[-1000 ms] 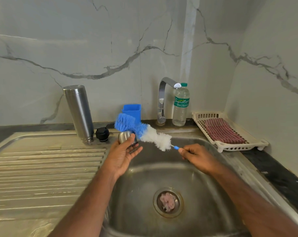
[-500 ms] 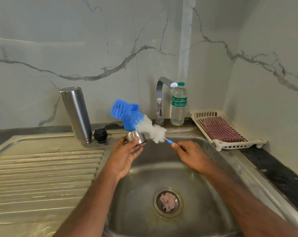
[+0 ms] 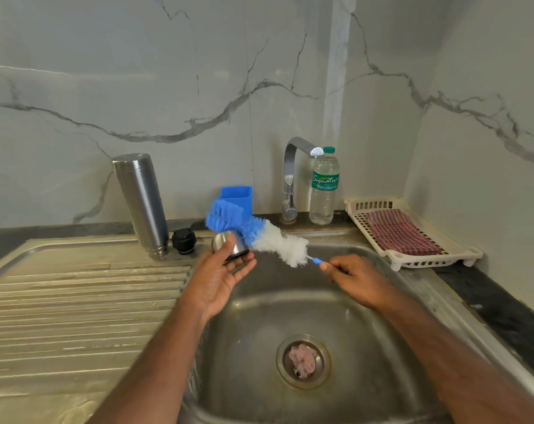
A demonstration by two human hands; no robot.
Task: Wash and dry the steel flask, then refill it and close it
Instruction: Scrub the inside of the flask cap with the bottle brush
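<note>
Both hands work above the steel sink (image 3: 382, 347). Left hand (image 3: 220, 280) holds a small steel cup-lid (image 3: 229, 244), thumb curled over its top and fingers beneath. Right hand (image 3: 356, 278) pinches the thin blue handle of a bottle brush (image 3: 275, 240), whose blue and white bristles press against the lid. Left of the basin, a ridged draining board (image 3: 76, 301) forms part of the counter. At its far edge the steel flask (image 3: 141, 203) stands upside down, mouth on the board, tilted slightly. A white plastic tray (image 3: 412, 261) sits far right with a red checked cloth (image 3: 400, 231) inside. By the tap (image 3: 290, 175) stands a clear water bottle (image 3: 324, 191). A blue holder (image 3: 236, 198) sits behind the brush. A black stopper (image 3: 183, 241) rests just right of the flask.
</note>
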